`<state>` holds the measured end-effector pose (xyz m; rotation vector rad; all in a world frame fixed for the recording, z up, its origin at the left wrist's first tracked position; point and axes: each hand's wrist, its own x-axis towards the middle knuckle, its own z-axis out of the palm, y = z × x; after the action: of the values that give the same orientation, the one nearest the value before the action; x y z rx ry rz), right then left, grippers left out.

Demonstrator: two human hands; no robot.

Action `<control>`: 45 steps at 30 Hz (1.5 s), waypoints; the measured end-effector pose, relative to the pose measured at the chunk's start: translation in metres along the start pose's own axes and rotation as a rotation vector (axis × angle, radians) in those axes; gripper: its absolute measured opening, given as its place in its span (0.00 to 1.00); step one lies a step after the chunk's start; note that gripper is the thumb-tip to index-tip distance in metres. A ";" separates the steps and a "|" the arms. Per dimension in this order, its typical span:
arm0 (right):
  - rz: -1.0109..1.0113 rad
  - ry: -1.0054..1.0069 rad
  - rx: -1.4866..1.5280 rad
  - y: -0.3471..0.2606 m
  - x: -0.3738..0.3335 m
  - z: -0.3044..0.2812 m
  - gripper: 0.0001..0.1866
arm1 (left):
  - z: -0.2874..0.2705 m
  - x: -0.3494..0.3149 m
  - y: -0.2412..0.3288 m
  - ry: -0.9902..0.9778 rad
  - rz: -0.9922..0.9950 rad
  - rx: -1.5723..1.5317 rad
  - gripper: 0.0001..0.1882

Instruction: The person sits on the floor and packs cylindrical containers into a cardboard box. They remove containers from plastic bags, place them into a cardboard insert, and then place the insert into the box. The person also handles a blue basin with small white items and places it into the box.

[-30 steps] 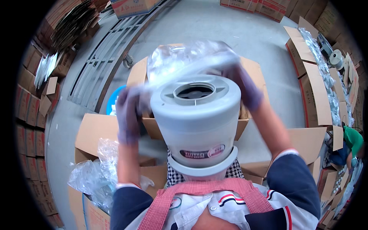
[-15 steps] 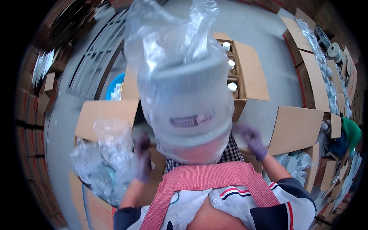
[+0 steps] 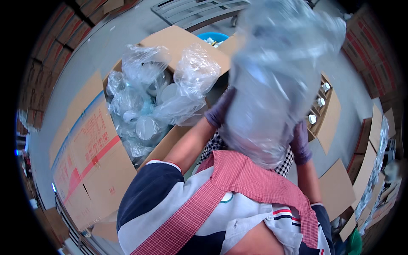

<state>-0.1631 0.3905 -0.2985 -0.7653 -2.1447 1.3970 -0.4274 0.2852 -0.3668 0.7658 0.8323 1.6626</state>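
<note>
A large, pale, round container (image 3: pixel 267 97) wrapped in a loose clear plastic bag fills the space before my chest, blurred by motion. Its bagged top leans to the far right. My left hand (image 3: pixel 219 109), in a purple glove, presses against its left side, the fingers partly hidden behind the plastic. On the opposite side my right hand (image 3: pixel 300 143), gloved likewise, grips it, its fingertips also hidden. Left of my left arm, an open cardboard box (image 3: pixel 159 146) holds several round items in clear bags (image 3: pixel 146 127).
Beyond the container, to the right, stands a divided carton (image 3: pixel 329 114) with white-capped bottles (image 3: pixel 312 119). A blue basin (image 3: pixel 212 36) with small white pieces sits at the back, near a metal rack (image 3: pixel 199 10). Stacked boxes (image 3: pixel 55 46) line the far left.
My hands have come from beside the bagged container onto its two sides. My view has turned left, bringing the box of bagged items closer to the middle. The container now leans right.
</note>
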 end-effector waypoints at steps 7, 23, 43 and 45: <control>-1.108 0.014 -0.729 -0.083 0.160 0.121 0.21 | -0.070 -0.026 0.081 0.401 0.249 -0.362 0.32; -0.151 -0.561 -0.141 -0.106 0.289 0.449 0.28 | -0.249 -0.055 0.339 0.670 0.329 2.134 0.34; -0.884 -0.775 -0.785 0.004 0.218 0.301 0.34 | -0.364 -0.167 0.301 1.624 0.300 1.822 0.12; -0.820 -0.760 -0.747 0.000 0.216 0.304 0.34 | -0.302 -0.144 0.281 1.455 0.530 1.814 0.15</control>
<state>-0.5188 0.3331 -0.3952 0.5541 -3.0537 0.4299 -0.7916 0.0507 -0.3096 0.7309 3.6156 1.2774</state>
